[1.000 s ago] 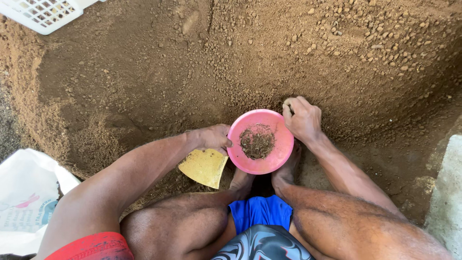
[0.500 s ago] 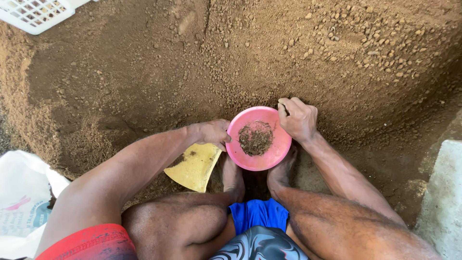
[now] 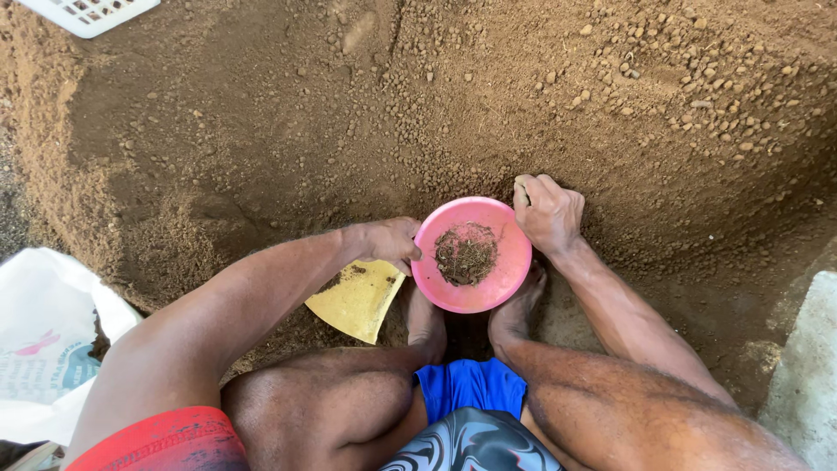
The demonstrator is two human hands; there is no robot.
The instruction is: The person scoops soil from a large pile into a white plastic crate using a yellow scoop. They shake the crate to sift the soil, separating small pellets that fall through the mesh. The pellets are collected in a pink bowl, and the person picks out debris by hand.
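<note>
Left hand (image 3: pixel 388 242) drawn a little nearer, yellow scoop (image 3: pixel 357 301) swung from beside the pink bowl (image 3: pixel 472 255) to lower left, its tip now pointing near, right hand (image 3: pixel 547 212) shifted slightly along the bowl's far-right rim.

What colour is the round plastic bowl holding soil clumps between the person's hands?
The round plastic bowl is pink, shown best in the head view.

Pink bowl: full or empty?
Nearly empty: pink bowl holds one small clump of rooty soil; bare pink all around.
</note>
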